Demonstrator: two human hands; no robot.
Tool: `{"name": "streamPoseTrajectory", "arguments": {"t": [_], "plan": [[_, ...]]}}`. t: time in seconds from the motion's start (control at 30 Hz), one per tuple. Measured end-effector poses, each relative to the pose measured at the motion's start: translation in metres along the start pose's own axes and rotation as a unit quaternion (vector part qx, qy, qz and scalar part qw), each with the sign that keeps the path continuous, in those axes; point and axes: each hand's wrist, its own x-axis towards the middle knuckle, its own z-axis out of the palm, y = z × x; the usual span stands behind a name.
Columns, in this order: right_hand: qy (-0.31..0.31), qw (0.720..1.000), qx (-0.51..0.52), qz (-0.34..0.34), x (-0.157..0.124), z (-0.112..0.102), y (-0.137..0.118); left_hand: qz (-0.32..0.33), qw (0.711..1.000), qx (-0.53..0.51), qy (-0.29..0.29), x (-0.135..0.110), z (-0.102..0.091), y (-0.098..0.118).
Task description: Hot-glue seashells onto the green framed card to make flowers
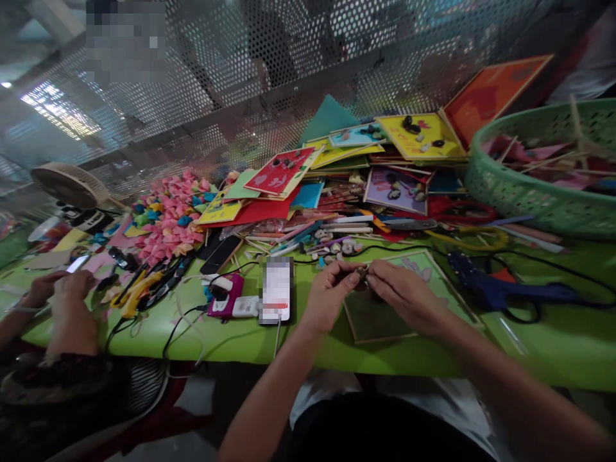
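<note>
My left hand point(332, 289) and my right hand point(402, 287) meet over a green card point(380, 324) edged with thin sticks. Between their fingertips is a small, dark brownish pebble point(362, 273), pinched from both sides and partly hidden by the fingers. Pale purplish shapes show on the far part of the card, while its near part lies in shadow. To the right rests a blue glue gun point(500, 292) with a black cord. Left of my left hand a phone point(276, 292) lies on the green table point(308, 350), plugged into a cable.
Loose pebbles point(337, 247), pens and sticks lie behind my hands. Decorated cards point(282, 170) are piled further back, beside a green basket point(524, 192). A pink power strip point(226, 298), pink folded pieces point(168, 218) and scissors point(137, 295) are leftward. Another person's hands point(67, 285) hold a phone.
</note>
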Motion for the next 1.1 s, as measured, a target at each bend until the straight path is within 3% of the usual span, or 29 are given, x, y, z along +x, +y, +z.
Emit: {"name": "streamPoseTrajectory", "arguments": {"t": [0.27, 0.5, 0.67, 0.87, 1.03, 1.07, 1.1], "plan": [[0.068, 0.997, 0.042, 0.024, -0.002, -0.002, 0.000, 0.002, 1.000, -0.001, -0.019, -0.003, 0.003, 0.000], [0.166, 0.978, 0.120, 0.046, -0.008, -0.010, 0.000, 0.019, 1.000, -0.007, 0.022, -0.001, 0.002, 0.001], [0.139, 0.969, 0.202, 0.032, -0.022, -0.018, -0.009, 0.007, 0.999, -0.019, 0.034, 0.001, 0.002, 0.002], [0.027, 0.971, 0.238, 0.016, -0.082, -0.052, -0.027, 0.015, 0.998, -0.039, 0.056, 0.003, 0.002, 0.005], [-0.099, 0.984, 0.106, 0.101, -0.163, -0.103, -0.005, 0.010, 0.995, -0.073, 0.067, 0.005, 0.001, 0.007], [-0.095, 0.987, 0.074, 0.105, -0.175, -0.113, 0.001, 0.010, 0.994, -0.080, 0.071, 0.005, 0.001, 0.007], [-0.050, 0.992, 0.042, 0.112, -0.184, -0.122, 0.007, 0.010, 0.994, -0.085, 0.074, 0.006, 0.001, 0.007]]}}
